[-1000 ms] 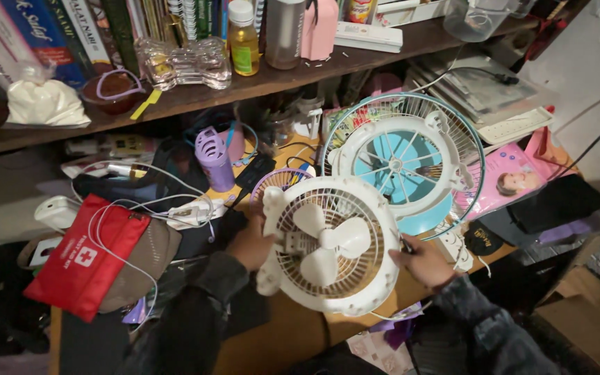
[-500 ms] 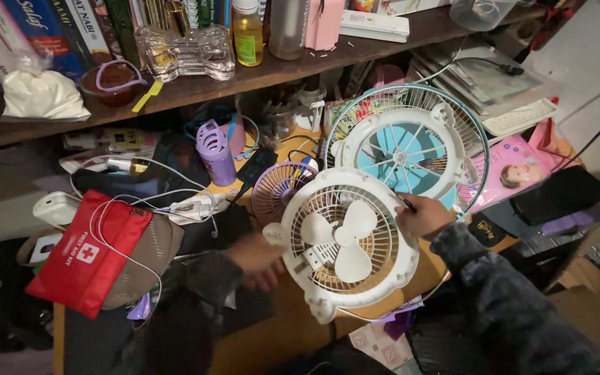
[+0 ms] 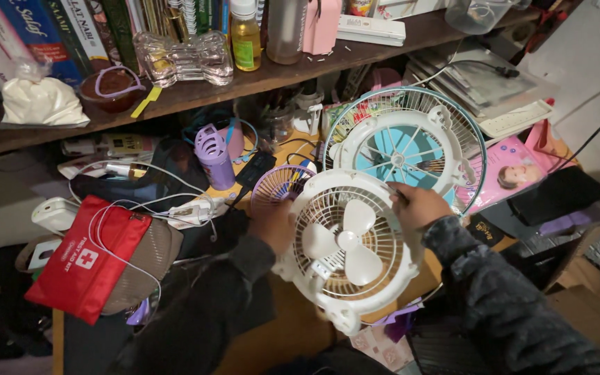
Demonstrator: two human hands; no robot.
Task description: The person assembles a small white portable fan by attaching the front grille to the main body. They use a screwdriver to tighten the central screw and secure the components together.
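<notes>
While the left hand (image 3: 272, 223) clamps its grip on the left rim of the white fan (image 3: 347, 246), the right hand (image 3: 418, 205) closes on the fan's upper right rim, with what looks like a thin dark tool pinched in its fingers, though the view is too dim to be sure. The fan is held tilted above the cluttered wooden counter (image 3: 300, 333), its grille facing up and three white blades showing through. Just behind it lies a blue fan (image 3: 404, 149) with a white grille inside a wire guard, and a small purple fan (image 3: 276, 186) peeks out at the white fan's upper left. Further left, a red first-aid pouch (image 3: 88, 257) rests on a brown bag, with white cables across it. A purple bottle (image 3: 213, 156) stands below the shelf (image 3: 196, 94) of books.
</notes>
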